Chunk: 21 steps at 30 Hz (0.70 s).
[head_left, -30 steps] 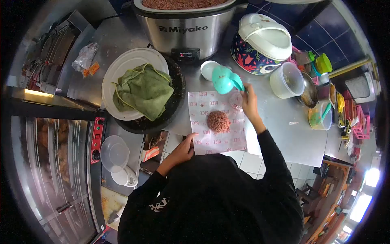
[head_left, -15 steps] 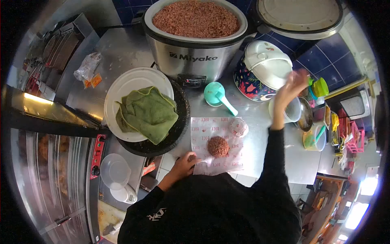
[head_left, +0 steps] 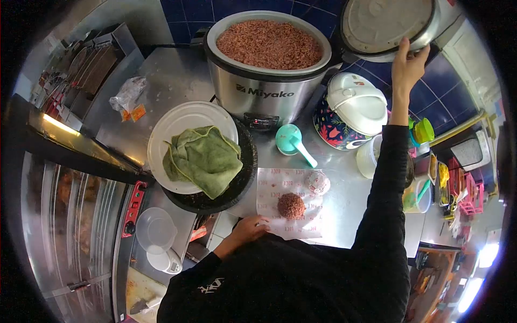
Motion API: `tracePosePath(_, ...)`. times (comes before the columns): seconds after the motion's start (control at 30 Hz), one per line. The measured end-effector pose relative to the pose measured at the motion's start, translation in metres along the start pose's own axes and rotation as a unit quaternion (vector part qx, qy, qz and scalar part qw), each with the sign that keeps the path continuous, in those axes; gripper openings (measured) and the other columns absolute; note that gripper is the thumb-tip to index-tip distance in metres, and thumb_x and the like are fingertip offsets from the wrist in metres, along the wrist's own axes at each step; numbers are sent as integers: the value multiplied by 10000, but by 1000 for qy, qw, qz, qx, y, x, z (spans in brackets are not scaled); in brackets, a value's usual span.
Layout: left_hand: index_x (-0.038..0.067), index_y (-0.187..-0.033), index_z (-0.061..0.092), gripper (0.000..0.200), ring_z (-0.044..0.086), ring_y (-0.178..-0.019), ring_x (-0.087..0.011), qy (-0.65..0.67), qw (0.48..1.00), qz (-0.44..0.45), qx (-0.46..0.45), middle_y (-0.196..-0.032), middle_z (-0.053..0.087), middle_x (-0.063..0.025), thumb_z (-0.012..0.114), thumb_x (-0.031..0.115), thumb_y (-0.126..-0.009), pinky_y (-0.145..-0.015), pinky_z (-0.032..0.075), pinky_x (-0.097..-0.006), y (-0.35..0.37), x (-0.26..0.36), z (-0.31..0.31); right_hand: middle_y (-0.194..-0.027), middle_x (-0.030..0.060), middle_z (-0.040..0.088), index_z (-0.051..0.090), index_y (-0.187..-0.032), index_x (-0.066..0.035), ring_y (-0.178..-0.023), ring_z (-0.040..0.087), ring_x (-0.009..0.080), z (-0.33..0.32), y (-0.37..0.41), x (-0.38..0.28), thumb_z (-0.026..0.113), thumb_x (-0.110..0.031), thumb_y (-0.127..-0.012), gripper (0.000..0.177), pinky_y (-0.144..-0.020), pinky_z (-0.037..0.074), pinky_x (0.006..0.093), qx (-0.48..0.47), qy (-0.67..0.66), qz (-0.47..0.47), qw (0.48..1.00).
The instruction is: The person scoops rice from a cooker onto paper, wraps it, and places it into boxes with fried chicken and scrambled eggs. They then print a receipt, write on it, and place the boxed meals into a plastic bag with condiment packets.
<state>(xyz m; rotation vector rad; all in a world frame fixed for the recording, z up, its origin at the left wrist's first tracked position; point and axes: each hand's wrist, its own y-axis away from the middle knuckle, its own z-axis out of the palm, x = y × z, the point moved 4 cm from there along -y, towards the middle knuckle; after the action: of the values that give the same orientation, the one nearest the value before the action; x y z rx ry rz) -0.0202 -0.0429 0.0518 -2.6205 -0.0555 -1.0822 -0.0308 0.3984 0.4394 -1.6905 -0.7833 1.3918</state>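
Observation:
My right hand (head_left: 408, 65) is raised at the back right, its fingers hooked around the rim of the open rice cooker lid (head_left: 388, 27). The lid belongs to a large Miyako rice cooker (head_left: 253, 86), filled with reddish-brown rice (head_left: 269, 44). Down at the counter's front edge, my left hand (head_left: 249, 229) has its fingers closed at the lower left corner of a sheet of printed wrapping paper (head_left: 272, 185). On that sheet sits a rounded mound of rice (head_left: 291, 206). A small round, clear cup-like piece (head_left: 316, 183) lies at the sheet's upper right.
A turquoise scoop (head_left: 291, 141) lies before the cooker. At left, a green cloth (head_left: 204, 159) covers part of a white lid (head_left: 161, 134). A floral rice warmer (head_left: 353, 110) and plastic tubs (head_left: 366, 159) stand at right. A kitchen scale (head_left: 166, 261) is lower left.
My right hand has risen from above the tubs to the cooker lid and taken hold of its rim. The lid has tilted slightly. My left hand stays by the paper; the view has shifted.

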Motion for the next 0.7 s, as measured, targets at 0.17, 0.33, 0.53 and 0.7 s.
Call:
tracePosePath(0.17,200,-952,651,182,603,-908,-218,-39,999,11,5,-1063,608,30,708,209,-780,-773,485,-366,-1,-3,9,-902,170,682,447,-1303,19,-792,673,230,17,2,-17,715,-283,-842,613,-711,517,321,-11,16,-123,992)
tracePosePath(0.33,212,-990,659,262,574,-1001,-199,-39,998,29,29,-1060,632,74,721,155,-742,-869,452,-364,-5,-6,4,-1175,208,477,332,-1399,-94,-1033,500,360,47,22,-54,687,-376,-822,734,-828,402,452,-130,-38,-161,978)
tracePosePath(0.53,190,-1000,667,214,585,-1034,-179,-29,998,44,36,-1025,659,47,694,157,-790,-939,412,-378,-2,-19,5,-1100,199,639,379,-1406,-142,-932,656,352,72,47,-85,723,-270,-820,691,-751,540,395,-170,15,-327,930)
tracePosePath(0.7,196,-1034,666,234,619,-964,-179,7,999,26,18,-982,673,19,676,143,-806,-966,407,-393,0,-26,13,-1215,109,606,402,-1389,-124,-1019,632,287,82,66,-97,746,-248,-768,721,-778,552,371,-219,28,-377,900)
